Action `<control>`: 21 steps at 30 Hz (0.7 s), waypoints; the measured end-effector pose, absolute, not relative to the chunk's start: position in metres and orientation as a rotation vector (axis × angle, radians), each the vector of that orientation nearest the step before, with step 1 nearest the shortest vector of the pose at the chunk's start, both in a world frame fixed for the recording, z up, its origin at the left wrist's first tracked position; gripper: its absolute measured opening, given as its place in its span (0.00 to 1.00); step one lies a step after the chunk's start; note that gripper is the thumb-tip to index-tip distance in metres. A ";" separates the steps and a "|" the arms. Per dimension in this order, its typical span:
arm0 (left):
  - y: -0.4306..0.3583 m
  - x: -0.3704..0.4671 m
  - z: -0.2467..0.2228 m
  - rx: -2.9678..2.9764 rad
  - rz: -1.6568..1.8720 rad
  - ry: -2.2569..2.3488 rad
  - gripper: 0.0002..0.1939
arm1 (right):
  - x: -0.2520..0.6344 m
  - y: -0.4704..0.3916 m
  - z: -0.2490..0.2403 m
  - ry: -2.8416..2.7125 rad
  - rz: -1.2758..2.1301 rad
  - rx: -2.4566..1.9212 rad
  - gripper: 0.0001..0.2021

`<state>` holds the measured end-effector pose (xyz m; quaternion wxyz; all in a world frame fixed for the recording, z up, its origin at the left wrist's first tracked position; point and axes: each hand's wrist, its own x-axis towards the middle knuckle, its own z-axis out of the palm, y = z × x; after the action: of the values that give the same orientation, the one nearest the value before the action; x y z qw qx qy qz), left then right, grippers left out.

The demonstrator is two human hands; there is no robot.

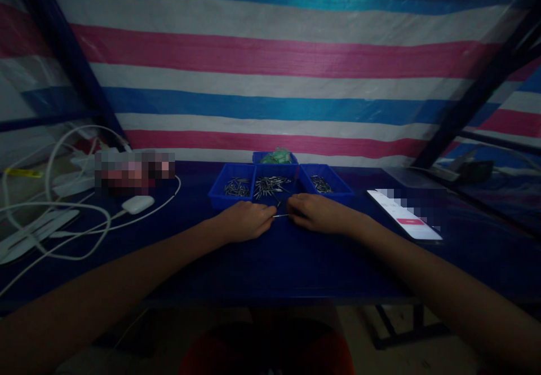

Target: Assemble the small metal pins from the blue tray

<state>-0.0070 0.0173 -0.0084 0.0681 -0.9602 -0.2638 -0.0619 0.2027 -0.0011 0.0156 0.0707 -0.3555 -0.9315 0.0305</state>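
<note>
My left hand [248, 220] and my right hand [316, 212] face each other low over the blue table, both with fingers closed. Between their fingertips runs a thin metal rod [280, 215], gripped at its left end by my left hand and reaching the fingers of my right. What kind of part it is, I cannot make out. Just beyond the hands lies a loose pile of thin metal pieces [270, 185]. On either side of the pile stand a left blue bin [217, 190] and a right blue bin [342, 188], each with similar metal pieces inside.
Behind the pile, another blue bin [256, 158] holds a green plastic bag [279, 155]. A lit phone [403, 215] lies at the right. White cables [105, 229] and a white adapter [138, 204] spread over the left side. A striped sheet [279, 59] hangs behind the table.
</note>
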 end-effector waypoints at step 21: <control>0.016 -0.007 -0.008 -2.879 -0.190 -0.799 0.11 | 0.203 -0.001 0.015 -2.802 0.105 -1.076 0.02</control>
<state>-0.0072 0.0164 -0.0081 0.0738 -0.9590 -0.2662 -0.0633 0.2030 -0.0008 0.0150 0.0691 -0.3573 -0.9308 0.0348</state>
